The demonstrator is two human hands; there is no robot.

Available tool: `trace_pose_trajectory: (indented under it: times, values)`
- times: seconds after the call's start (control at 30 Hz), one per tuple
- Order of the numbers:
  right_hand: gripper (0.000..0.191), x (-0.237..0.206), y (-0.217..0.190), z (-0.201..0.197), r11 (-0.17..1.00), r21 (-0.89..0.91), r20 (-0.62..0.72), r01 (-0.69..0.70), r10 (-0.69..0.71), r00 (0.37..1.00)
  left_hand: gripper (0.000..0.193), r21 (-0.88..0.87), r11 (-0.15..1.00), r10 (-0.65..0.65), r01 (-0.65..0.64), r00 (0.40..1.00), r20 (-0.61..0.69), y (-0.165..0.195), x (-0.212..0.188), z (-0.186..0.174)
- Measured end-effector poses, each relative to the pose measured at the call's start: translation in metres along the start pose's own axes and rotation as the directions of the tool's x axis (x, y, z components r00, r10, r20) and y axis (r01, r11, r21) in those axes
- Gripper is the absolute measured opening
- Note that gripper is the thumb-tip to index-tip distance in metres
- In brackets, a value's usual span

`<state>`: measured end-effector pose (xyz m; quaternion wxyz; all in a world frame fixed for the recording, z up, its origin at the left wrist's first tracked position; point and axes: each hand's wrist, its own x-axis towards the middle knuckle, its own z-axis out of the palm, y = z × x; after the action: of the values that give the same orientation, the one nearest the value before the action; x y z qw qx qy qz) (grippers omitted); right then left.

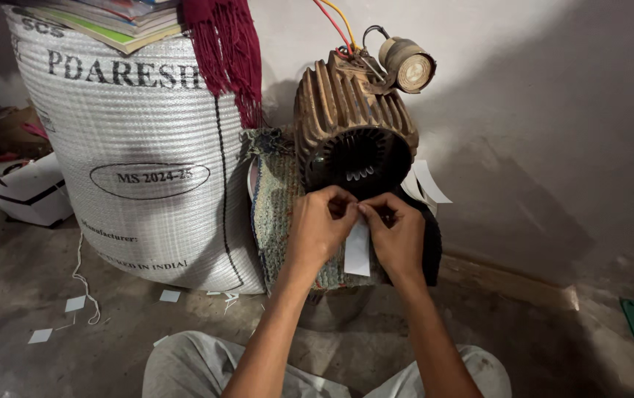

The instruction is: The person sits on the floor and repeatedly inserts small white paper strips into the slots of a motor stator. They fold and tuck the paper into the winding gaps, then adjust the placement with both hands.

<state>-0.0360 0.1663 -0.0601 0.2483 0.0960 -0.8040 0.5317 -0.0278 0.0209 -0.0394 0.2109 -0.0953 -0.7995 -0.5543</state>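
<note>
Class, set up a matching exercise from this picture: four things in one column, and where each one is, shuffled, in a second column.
Things:
1. Paper strip
2. Books
3. Motor shell
4. Paper scraps

Places:
A. on the floor
B. atop the white sack
C. between both hands' fingers
D. on a woven mat, against the wall

Pairs: 1-C, 2-B, 3-D, 4-A

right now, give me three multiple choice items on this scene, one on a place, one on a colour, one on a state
1. Where does the white woven sack stand?
A. left of the motor housing
B. right of it
C. on top of it

2. What colour is the paper strip?
A. red
B. white
C. green

3. How is the strip held?
A. by the left hand alone
B. lying loose on the floor
C. pinched by both the left hand and the right hand

Answers: A, the sack is at the housing's left; B, the strip is plainly white; C, both hands' fingertips meet on its top.
</note>
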Motion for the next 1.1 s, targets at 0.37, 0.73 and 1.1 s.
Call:
trace_pose_trajectory:
  times: [0.37,0.73,1.1]
  values:
    - [0.004,-0.016,-0.018,0.004,0.985,-0.035,-0.139,0.170,-0.174,0.975,0.021,-0.066,0.992,-0.105,0.106,0.994,0.025,0.011,0.001,-0.004]
    - [0.009,-0.014,0.005,0.001,0.978,0.192,-0.189,0.082,-0.045,0.981,0.020,-0.015,0.997,-0.079,0.078,0.992,-0.094,-0.004,0.005,0.006]
    - [0.009,-0.011,-0.001,0.002,0.993,0.114,-0.053,0.033,-0.027,0.998,0.020,-0.106,0.994,0.035,-0.030,0.998,0.054,-0.011,-0.004,-0.003]
